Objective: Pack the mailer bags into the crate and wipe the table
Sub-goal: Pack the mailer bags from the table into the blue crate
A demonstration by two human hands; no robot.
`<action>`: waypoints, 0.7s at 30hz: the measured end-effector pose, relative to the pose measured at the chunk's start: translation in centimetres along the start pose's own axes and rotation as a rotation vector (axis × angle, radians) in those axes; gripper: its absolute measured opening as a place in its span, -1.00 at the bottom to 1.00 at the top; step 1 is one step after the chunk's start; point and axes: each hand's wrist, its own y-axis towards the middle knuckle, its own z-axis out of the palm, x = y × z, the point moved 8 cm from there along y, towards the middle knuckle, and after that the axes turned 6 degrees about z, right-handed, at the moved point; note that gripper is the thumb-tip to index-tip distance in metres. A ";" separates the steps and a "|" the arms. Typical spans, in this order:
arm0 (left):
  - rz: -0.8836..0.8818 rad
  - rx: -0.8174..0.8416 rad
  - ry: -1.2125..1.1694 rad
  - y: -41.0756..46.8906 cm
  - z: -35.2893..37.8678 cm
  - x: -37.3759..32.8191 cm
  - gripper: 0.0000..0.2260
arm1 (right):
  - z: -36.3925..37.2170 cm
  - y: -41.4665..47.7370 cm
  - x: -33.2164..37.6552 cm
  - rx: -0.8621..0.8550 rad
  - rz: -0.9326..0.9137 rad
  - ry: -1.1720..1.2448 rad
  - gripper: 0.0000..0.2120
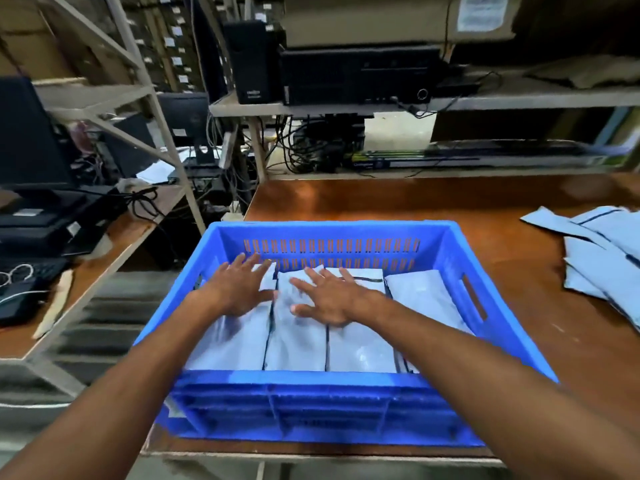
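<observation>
Pressing the bags (353, 344) flat is the step in hand, by my reading: they lie in side-by-side stacks across the floor of the blue crate (325, 403), which sits at the near edge of the brown table (433, 202). To do it well, push down evenly with the whole palm and square each stack against its neighbour, so the loose pile (609, 251) waiting at the table's right end will fit. The left hand (239, 289) is spread wide, fingers straight, resting on the leftmost stack near the crate's far wall. The right hand (329, 299) is likewise splayed and flat on the middle stacks. Neither grips anything; the hands lie just beside each other, not touching.
</observation>
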 end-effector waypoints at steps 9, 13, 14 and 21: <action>0.396 -0.583 -0.349 2.3 -16.1 -26.3 -0.49 | -14.0 -14.8 -22.3 -0.749 0.171 0.363 -0.62; 0.506 -0.539 -0.378 4.3 -16.2 -42.4 -0.49 | -10.6 -23.6 -36.6 -0.810 0.424 0.425 -0.68; 0.504 -0.499 -0.384 5.1 -15.4 -46.0 -0.49 | -8.8 -25.5 -40.0 -0.794 0.482 0.431 -0.69; 0.504 -0.125 -0.431 11.8 -6.1 -63.4 -0.43 | 8.0 -36.2 -59.7 -0.563 0.820 0.448 -0.61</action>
